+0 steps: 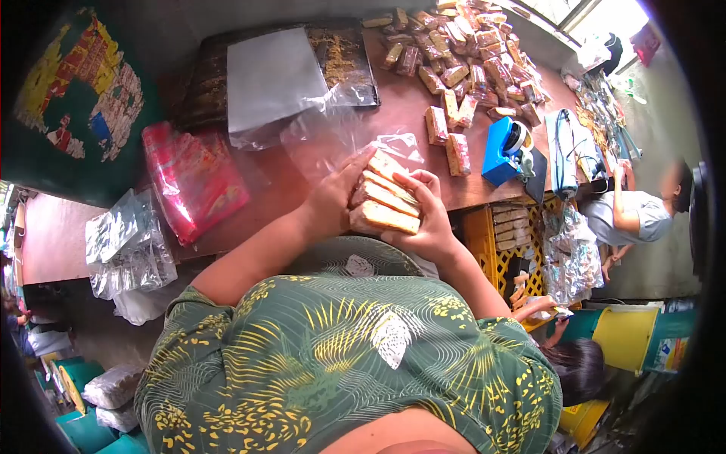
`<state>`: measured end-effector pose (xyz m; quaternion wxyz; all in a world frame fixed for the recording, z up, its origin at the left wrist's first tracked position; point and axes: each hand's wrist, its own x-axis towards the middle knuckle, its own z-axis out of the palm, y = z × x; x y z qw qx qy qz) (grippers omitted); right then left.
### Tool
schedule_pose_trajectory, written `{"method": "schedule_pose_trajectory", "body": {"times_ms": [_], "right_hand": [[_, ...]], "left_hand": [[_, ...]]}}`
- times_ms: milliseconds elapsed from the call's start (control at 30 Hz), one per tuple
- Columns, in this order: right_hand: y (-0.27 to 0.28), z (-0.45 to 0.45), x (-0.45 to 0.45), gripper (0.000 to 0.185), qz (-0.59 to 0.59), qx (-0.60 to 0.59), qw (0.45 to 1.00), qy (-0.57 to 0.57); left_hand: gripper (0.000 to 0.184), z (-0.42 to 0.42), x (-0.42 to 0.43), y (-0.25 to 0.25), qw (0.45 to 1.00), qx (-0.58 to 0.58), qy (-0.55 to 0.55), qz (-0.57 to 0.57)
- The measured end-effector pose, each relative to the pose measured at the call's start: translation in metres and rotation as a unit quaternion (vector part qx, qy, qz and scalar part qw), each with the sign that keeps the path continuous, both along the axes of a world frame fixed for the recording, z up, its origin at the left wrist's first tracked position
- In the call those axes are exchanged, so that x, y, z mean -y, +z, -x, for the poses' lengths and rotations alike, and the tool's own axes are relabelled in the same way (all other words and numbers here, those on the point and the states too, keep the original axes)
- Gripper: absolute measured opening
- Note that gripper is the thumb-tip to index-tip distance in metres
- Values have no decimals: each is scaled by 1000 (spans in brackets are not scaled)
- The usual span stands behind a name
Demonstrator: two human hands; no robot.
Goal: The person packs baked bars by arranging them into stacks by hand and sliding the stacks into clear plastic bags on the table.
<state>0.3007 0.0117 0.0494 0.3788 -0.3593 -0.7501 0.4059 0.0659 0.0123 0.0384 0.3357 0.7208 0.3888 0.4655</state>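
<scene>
Between my two hands is a stack of several golden-brown cake slices [387, 198], held above the front edge of the table. My left hand [330, 198] wraps round the left side of the stack. From the right, my right hand [432, 221] grips it with thumb and fingers. Clear plastic seems to cover the left side of the stack, but I cannot tell whether it is fully wrapped. Just behind my left hand lies a clear plastic bag [321, 136] on the table.
Many wrapped slices [484, 64] are heaped at the back right. A blue tape dispenser [501, 155] stands on the right. Left are a pink-red plastic pack [189, 181] and clear bags [130, 242]. A dark tray [352, 64] holds a white sheet [272, 83]. Another person [635, 212] sits at right.
</scene>
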Motion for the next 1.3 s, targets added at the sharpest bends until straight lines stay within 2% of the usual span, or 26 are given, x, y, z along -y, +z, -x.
{"method": "schedule_pose_trajectory", "body": {"times_ms": [100, 133, 233, 267, 333, 367, 400, 467, 533, 633, 667, 733, 767, 800, 833, 900, 933, 1000, 1033, 1067, 1100, 1133, 1200, 1300], "right_hand": [[-13, 6, -19, 85, 5, 9, 995, -99], [-10, 14, -21, 80, 83, -120, 983, -112], [-13, 16, -22, 86, -67, 124, 977, -159], [-18, 22, -19, 96, -153, 160, 958, -179], [-28, 32, -15, 79, -279, 262, 911, -152], [-33, 39, -11, 71, -335, 318, 876, -136], [-31, 42, -9, 69, -334, 317, 879, -123], [-20, 47, -16, 66, -335, 313, 884, -97], [-38, 51, -35, 57, -232, 206, 947, -80], [-82, 55, -69, 42, -61, 36, 996, -51], [-88, 63, -80, 44, 138, -167, 976, -5], [-75, 75, -80, 57, 233, -263, 936, 20], [-64, 75, -74, 70, 137, -164, 977, -2], [-55, 77, -64, 77, 64, -80, 994, -23], [-46, 80, -53, 83, -11, 3, 999, -50], [-40, 87, -38, 82, -120, 135, 979, -98], [-48, 85, -40, 78, -188, 174, 958, -128], [-62, 68, -44, 86, -247, 192, 944, -104], [-71, 58, -44, 90, -272, 201, 936, -93], [-82, 49, -43, 88, 4, 7, 999, -37], [-70, 46, -31, 81, 20, -36, 999, -32], [-57, 42, -19, 74, 35, -80, 996, -27], [-21, 42, -6, 52, -215, 60, 973, -59], [-20, 44, -17, 29, -213, 120, 969, -27]], "left_hand": [[68, -2, 9, 4, 997, -25, 24, -68], [69, -1, 10, 8, 992, -88, 28, -82], [71, -5, 14, 9, 969, -224, 51, -87], [72, -7, 21, 12, 949, -308, 31, -62], [72, -15, 20, 29, 935, -344, 15, -80], [72, -19, 19, 32, 928, -362, 7, -88], [75, -20, 13, 26, 944, -302, 13, -132], [78, -24, 10, 20, 950, -263, 18, -166], [84, -27, 17, 27, 953, -258, 0, -160], [88, -38, 34, 17, 945, -200, -25, -258], [90, -35, 49, 43, 949, -282, -89, -108], [92, -47, 53, 31, 945, -195, -104, -243], [93, -48, 59, 28, 947, -194, -144, -213], [93, -48, 66, 33, 947, -193, -182, -181], [93, -50, 69, 38, 945, -222, -199, -135], [86, -44, 66, 38, 941, -219, -238, -98], [82, -40, 62, 35, 943, -200, -227, -137], [75, -23, 55, 26, 941, -164, -206, -213], [64, -5, 58, 30, 966, -180, -126, -139], [61, 12, 52, 26, 970, -181, -54, -153], [60, 28, 50, 18, 949, -245, 42, -195], [57, 42, 48, -1, 945, -281, 110, -129], [51, 59, 39, -12, 930, -309, 148, -136], [35, 56, 20, -18, 923, -309, 165, -160]]}}
